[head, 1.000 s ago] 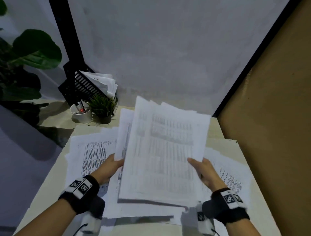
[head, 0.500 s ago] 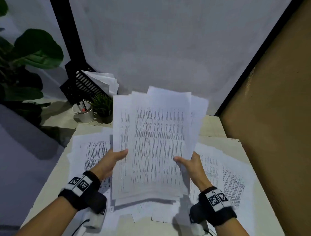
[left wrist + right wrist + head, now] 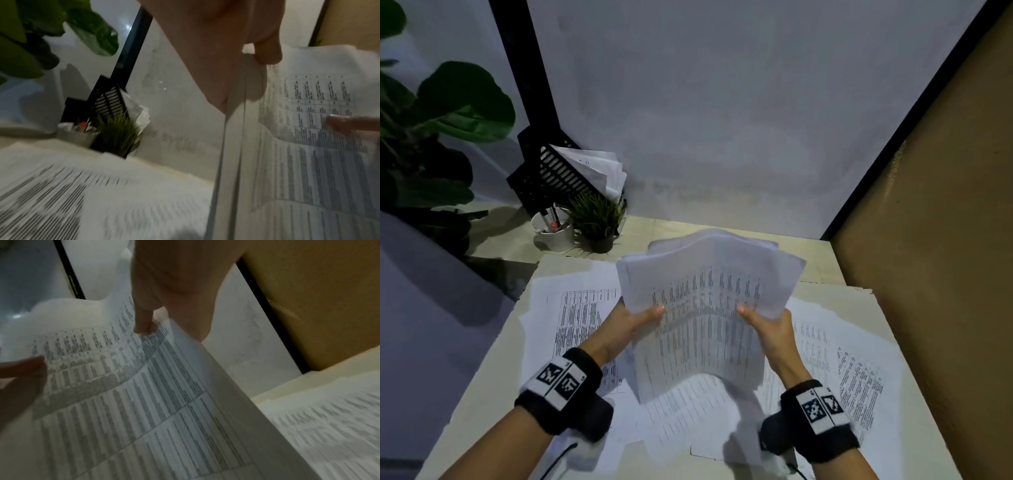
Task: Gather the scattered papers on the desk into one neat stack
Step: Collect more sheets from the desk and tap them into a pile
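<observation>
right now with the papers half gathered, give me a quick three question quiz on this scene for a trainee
1. True or false: both the left hand and the right hand grip the bundle of printed white papers.
2. Multiple choice: what stands right beside the small green potted plant? A) a red stapler B) a white cup holding pens C) a glass bottle
3. Fill in the word: more loose printed sheets lie flat on the pale ____ beneath the bundle.

Key: 1 true, one hand on each side edge, thumbs on the printed face. 2 B. 3 desk.
</observation>
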Demonstrator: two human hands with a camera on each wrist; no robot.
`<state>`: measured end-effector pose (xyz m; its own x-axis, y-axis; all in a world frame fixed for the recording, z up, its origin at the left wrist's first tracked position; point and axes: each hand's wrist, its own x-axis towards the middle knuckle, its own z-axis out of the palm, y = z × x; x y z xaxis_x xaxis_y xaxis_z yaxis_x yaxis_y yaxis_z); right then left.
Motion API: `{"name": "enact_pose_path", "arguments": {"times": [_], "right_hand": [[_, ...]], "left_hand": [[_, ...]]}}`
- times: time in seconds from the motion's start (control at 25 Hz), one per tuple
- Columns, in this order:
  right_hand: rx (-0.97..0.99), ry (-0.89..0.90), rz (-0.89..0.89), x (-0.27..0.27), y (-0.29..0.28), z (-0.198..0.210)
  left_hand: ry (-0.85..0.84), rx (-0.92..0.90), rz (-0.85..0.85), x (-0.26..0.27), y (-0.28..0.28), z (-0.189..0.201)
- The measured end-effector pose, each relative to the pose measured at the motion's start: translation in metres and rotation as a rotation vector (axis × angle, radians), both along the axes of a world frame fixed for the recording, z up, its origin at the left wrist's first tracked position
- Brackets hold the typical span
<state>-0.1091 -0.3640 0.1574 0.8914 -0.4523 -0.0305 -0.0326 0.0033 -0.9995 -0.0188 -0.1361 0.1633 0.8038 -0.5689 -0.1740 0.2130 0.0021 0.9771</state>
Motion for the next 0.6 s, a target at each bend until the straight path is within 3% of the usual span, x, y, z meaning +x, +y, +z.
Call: {"name": "enact_pose_path", "arguments": {"times": [0.16, 0.36, 0.48, 0.6], "right_hand": [[0.043, -0.205, 0.08, -0.002, -0.008, 0.025], [-0.001, -0.121, 0.186, 0.006, -0.026, 0.036], [-0.037, -0.046, 0.185, 0.016, -0.022, 0.034], [-0.035, -0.1, 0.172, 0.022, -0.012, 0.044]], "left_hand": [[-0.116, -0.025, -0.022, 0.008, 0.003, 0.028], [-0.197, -0.118, -0.139, 0.012, -0.002, 0.04], [-0.179, -0.054, -0.089, 0.011, -0.009, 0.037], [-0.205, -0.025, 0.064, 0.01, -0.01, 0.044]]}}
